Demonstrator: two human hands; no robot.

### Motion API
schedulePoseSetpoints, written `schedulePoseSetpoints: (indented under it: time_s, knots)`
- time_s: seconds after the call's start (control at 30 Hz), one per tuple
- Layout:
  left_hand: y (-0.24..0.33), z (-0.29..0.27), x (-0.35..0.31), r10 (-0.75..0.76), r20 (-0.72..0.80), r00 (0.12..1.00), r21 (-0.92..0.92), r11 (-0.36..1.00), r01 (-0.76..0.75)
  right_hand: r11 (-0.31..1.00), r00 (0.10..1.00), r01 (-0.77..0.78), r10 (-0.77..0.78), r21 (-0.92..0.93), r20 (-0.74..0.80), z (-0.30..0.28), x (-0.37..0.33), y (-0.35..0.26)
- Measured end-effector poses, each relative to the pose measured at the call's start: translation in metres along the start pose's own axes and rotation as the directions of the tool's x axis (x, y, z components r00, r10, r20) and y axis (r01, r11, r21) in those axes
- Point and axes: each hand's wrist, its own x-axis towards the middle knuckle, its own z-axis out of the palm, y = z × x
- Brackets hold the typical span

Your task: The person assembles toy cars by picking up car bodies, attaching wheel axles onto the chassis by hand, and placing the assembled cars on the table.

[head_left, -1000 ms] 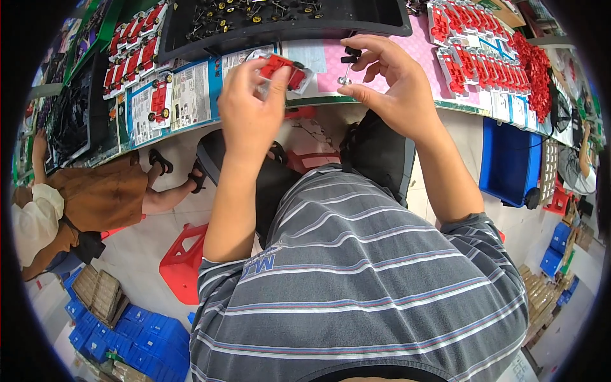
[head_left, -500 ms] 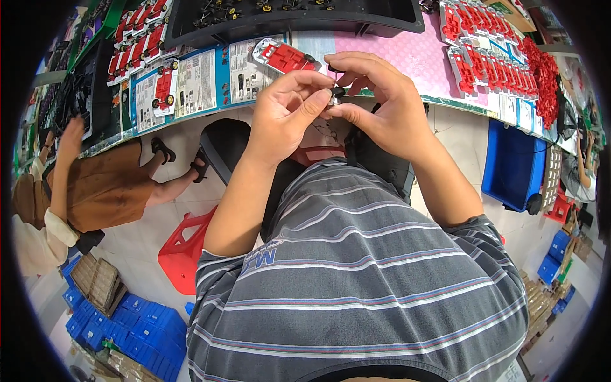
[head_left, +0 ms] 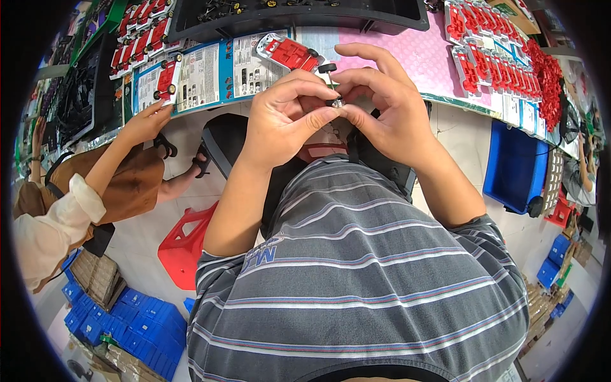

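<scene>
Between my two hands, just off the table's near edge, is a small wheel axle (head_left: 329,80): a thin metal rod with a black wheel on its upper end and a dark, silvery-hubbed wheel at the lower end. My left hand (head_left: 280,121) pinches the lower wheel between thumb and fingers. My right hand (head_left: 391,105) presses its thumb and a finger to the same end, while another finger arches up, away from the axle. Right behind my fingers lies a toy car (head_left: 289,53), red underside up, with black wheels at its near end.
A black tray (head_left: 305,24) with yellow-hubbed wheel axles spans the back. Red-and-white car parts (head_left: 490,67) stand in rows at right, beside a red heap (head_left: 545,83). At left, a co-worker's hand (head_left: 147,122) touches another car (head_left: 167,79). A blue bin (head_left: 519,167) is below right.
The axle's upper wheel now shows clear of my right fingers, which have lifted and spread. The co-worker's hand has moved up to the car at the table's left edge.
</scene>
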Motion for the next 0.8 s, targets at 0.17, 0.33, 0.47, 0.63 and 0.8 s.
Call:
schedulePoseSetpoints:
  time_s: [0.17, 0.33, 0.47, 0.63, 0.8]
  knots:
    - [0.006, 0.006, -0.002, 0.035, 0.008, 0.999, 0.066, 0.997, -0.035, 0.977, 0.99, 0.124, -0.109, -0.172, 0.095, -0.011, 0.004, -0.005]
    - [0.008, 0.017, -0.003, 0.043, -0.074, 0.996, 0.07, 0.997, -0.038, 0.997, 0.995, 0.041, -0.035, -0.062, 0.095, -0.013, 0.002, 0.004]
    - [0.009, 0.016, -0.002, 0.001, -0.028, 1.0, 0.135, 0.991, 0.003, 0.995, 0.998, 0.016, -0.01, -0.095, 0.056, -0.012, 0.001, 0.002]
    - [0.004, 0.018, -0.004, -0.013, -0.048, 0.999, 0.088, 0.996, 0.017, 0.994, 0.996, -0.003, 0.012, -0.112, 0.083, -0.011, -0.002, 0.004]
    - [0.003, 0.019, -0.007, -0.059, -0.089, 0.994, 0.037, 0.997, 0.063, 0.994, 0.996, -0.019, 0.028, -0.104, 0.084, -0.008, -0.003, 0.002]
